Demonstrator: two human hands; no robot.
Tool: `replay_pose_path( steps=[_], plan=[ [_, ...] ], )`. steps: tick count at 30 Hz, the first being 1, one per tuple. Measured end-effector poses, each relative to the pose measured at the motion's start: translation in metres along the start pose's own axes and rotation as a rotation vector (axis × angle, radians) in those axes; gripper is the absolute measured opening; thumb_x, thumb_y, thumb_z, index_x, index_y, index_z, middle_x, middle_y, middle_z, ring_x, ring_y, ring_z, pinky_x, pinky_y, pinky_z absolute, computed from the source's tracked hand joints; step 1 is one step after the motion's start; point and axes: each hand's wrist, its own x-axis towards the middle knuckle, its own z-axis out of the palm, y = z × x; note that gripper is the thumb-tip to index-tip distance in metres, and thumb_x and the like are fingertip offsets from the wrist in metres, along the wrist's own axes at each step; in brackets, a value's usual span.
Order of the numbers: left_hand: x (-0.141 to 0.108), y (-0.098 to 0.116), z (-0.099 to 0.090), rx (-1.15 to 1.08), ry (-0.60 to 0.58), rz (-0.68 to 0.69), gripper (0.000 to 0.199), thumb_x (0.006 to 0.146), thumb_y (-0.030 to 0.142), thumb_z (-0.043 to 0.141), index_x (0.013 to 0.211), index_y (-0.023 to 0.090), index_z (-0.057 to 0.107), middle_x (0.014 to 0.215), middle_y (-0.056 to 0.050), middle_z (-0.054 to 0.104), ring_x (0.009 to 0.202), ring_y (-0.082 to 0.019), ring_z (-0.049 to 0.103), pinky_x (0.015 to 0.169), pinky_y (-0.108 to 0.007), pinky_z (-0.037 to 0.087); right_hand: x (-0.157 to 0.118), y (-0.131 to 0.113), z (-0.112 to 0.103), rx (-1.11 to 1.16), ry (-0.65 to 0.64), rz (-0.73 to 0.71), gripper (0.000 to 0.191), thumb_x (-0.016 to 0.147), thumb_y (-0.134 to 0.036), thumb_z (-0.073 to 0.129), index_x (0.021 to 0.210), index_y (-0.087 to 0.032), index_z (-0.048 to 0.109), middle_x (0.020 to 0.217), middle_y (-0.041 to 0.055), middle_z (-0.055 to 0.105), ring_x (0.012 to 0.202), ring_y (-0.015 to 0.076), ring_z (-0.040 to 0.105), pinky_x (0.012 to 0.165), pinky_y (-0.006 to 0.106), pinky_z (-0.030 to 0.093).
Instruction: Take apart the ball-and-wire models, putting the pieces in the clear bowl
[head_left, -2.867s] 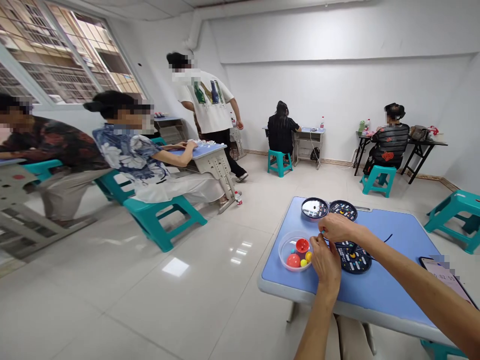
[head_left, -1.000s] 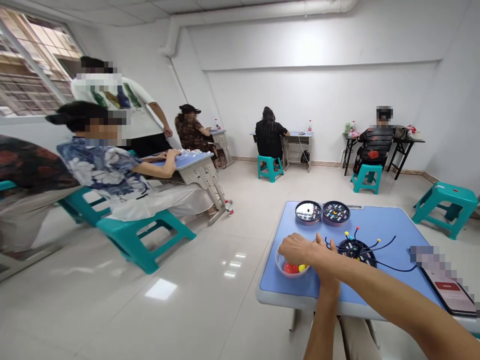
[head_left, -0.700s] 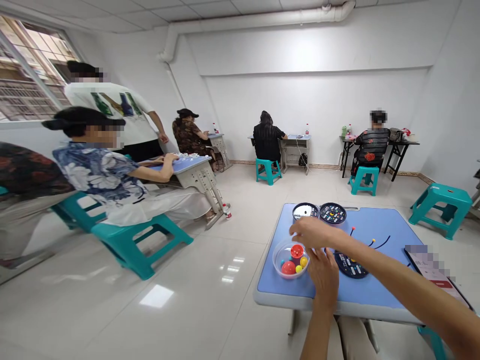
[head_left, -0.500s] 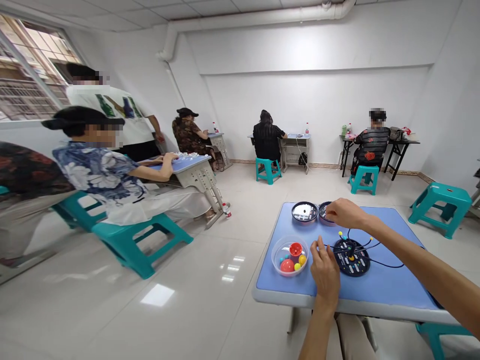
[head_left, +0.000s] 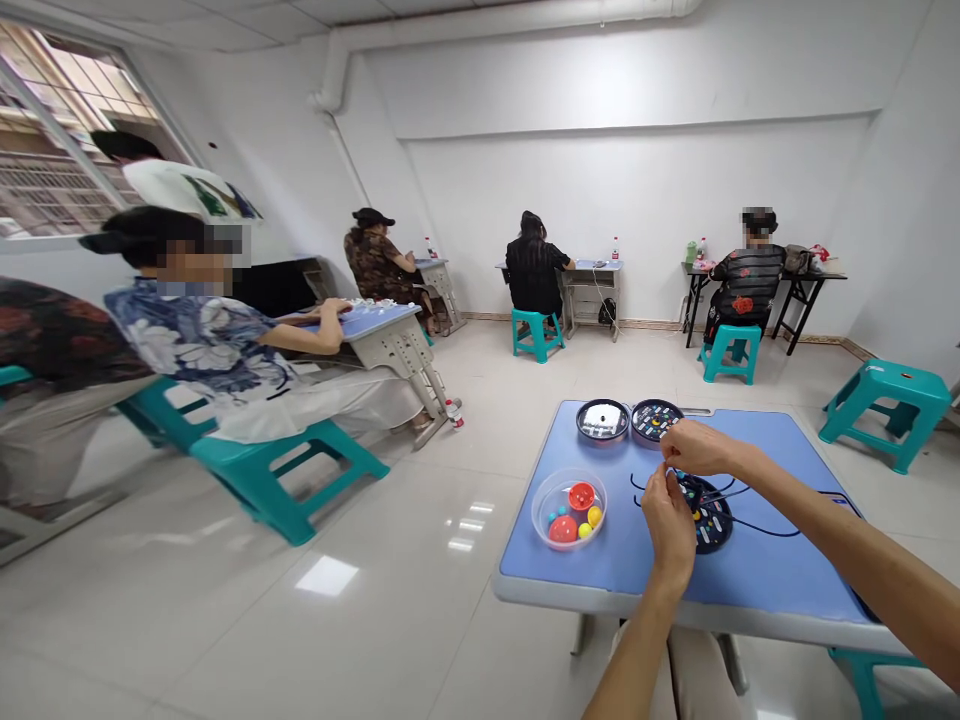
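Note:
My left hand (head_left: 672, 522) is closed at the near left side of a black disc (head_left: 711, 518) that carries several thin black curved arms. My right hand (head_left: 697, 447) meets it from above, and the fingertips of both hands come together over the disc's far left part. Whatever they pinch is too small and too covered to make out. Left of the hands, a clear round bowl (head_left: 538, 520) holds a red cup (head_left: 581, 496), a red ball (head_left: 563, 529) and several small yellow, orange and blue balls.
Two round black-rimmed trays (head_left: 603, 421) stand at the back of the blue table (head_left: 615, 570). A dark flat object lies at its right edge. Teal stools (head_left: 885, 400) and several seated people at other desks (head_left: 382, 330) are around.
My right hand has come down and toward me, and my left hand has risen to meet it. The small yellow and blue balls on the disc's arms no longer show. The view has shifted slightly.

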Motion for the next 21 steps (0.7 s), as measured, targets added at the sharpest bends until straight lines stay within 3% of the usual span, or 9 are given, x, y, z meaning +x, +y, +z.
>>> replay_pose_path(
  steps=[7,10,14,19,21],
  plan=[
    [0.015,-0.006,0.003,-0.151,-0.077,-0.116,0.024,0.087,0.02,0.046,0.075,0.016,0.066,0.072,-0.003,0.069,0.063,-0.014,0.056,0.061,-0.024,0.042,-0.004,-0.003,0.005,-0.052,-0.018,-0.018,0.016,0.07,-0.003,0.053,0.068,-0.015,0.064,0.067,0.0059,0.064,0.061,0.0134,0.05,0.054,0.025,0.026],
    [0.014,-0.011,0.005,-0.165,-0.062,-0.077,0.022,0.086,0.018,0.045,0.072,0.016,0.062,0.069,-0.002,0.067,0.061,-0.013,0.053,0.059,-0.023,0.039,-0.006,-0.006,0.001,-0.055,-0.035,-0.047,0.013,0.069,-0.005,0.056,0.066,-0.015,0.063,0.068,0.0063,0.062,0.063,0.0141,0.05,0.056,0.025,0.028],
    [0.012,-0.017,0.009,-0.156,-0.025,-0.019,0.022,0.087,0.019,0.043,0.075,0.018,0.061,0.068,-0.001,0.063,0.062,-0.013,0.054,0.06,-0.024,0.04,-0.007,-0.011,-0.012,0.0,0.019,-0.121,0.02,0.07,-0.002,0.053,0.077,-0.014,0.067,0.087,0.009,0.066,0.078,0.0164,0.056,0.064,0.024,0.035],
    [0.009,-0.022,0.015,-0.125,-0.043,-0.135,0.024,0.085,0.017,0.044,0.065,0.02,0.055,0.061,-0.001,0.059,0.058,-0.014,0.053,0.058,-0.026,0.042,0.013,-0.046,-0.016,0.093,0.074,-0.208,0.016,0.084,-0.011,0.053,0.089,-0.016,0.068,0.09,0.0076,0.069,0.08,0.0164,0.06,0.068,0.024,0.037],
    [0.007,-0.023,0.017,-0.162,-0.044,-0.171,0.02,0.086,0.019,0.046,0.072,0.019,0.06,0.07,-0.004,0.064,0.066,-0.017,0.057,0.063,-0.029,0.045,0.029,-0.069,-0.008,0.073,0.051,-0.231,0.015,0.088,-0.016,0.054,0.086,-0.015,0.069,0.086,0.0077,0.07,0.078,0.0163,0.061,0.066,0.024,0.036]
  ],
)
